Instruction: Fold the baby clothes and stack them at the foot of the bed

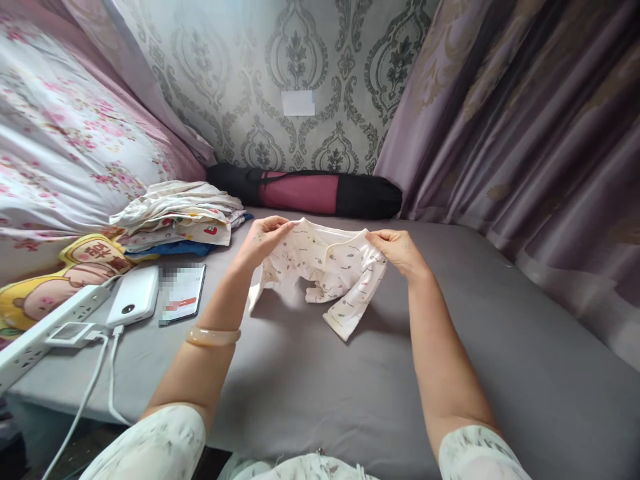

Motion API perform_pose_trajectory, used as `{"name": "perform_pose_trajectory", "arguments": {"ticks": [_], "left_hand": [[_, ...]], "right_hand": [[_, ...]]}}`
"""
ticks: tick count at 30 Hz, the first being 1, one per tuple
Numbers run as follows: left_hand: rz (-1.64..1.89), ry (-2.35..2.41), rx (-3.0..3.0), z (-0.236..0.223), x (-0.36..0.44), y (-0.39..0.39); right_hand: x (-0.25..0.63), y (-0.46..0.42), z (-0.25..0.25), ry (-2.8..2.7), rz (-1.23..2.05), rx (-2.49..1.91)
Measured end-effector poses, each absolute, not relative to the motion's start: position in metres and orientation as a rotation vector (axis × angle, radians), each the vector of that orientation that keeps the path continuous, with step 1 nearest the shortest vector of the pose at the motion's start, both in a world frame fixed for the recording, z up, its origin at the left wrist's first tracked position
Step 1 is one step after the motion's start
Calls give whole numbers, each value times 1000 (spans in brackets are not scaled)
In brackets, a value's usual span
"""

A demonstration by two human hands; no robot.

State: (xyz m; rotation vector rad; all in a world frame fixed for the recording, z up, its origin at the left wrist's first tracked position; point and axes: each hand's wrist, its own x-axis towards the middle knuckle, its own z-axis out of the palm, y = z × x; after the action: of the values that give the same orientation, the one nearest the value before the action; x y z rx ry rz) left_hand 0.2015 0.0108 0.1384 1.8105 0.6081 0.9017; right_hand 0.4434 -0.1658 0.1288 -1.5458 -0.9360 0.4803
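A small cream baby garment (326,265) with tiny prints hangs just above the grey bed sheet (320,380). My left hand (264,237) pinches its left shoulder, fingers closed on the cloth. My right hand (397,249) pinches the right shoulder the same way. The sleeves and lower part droop down and touch the sheet. A pale bangle (213,336) sits on my left forearm.
A pile of folded clothes (180,217) lies at the left. Next to it are a phone (182,292), a white power bank (134,296), a power strip (45,330) with cables, and a cartoon cushion (60,277). A black-and-pink roll bag (310,191) lies along the wall. Curtains (525,133) hang right.
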Motion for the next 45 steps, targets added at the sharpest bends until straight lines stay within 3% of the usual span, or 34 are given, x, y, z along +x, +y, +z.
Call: {"name": "perform_pose_trajectory", "arguments": {"ticks": [15, 21, 34, 45], "left_hand": [[751, 490, 1952, 246, 177, 2], [691, 482, 2177, 234, 202, 15], [938, 411, 1961, 222, 216, 17], [792, 445, 1767, 236, 199, -7]], "right_hand": [[453, -235, 230, -1199, 637, -1514], [457, -230, 234, -1378, 505, -1729], [466, -217, 214, -1203, 155, -1589], [449, -234, 233, -1041, 502, -1549]]}}
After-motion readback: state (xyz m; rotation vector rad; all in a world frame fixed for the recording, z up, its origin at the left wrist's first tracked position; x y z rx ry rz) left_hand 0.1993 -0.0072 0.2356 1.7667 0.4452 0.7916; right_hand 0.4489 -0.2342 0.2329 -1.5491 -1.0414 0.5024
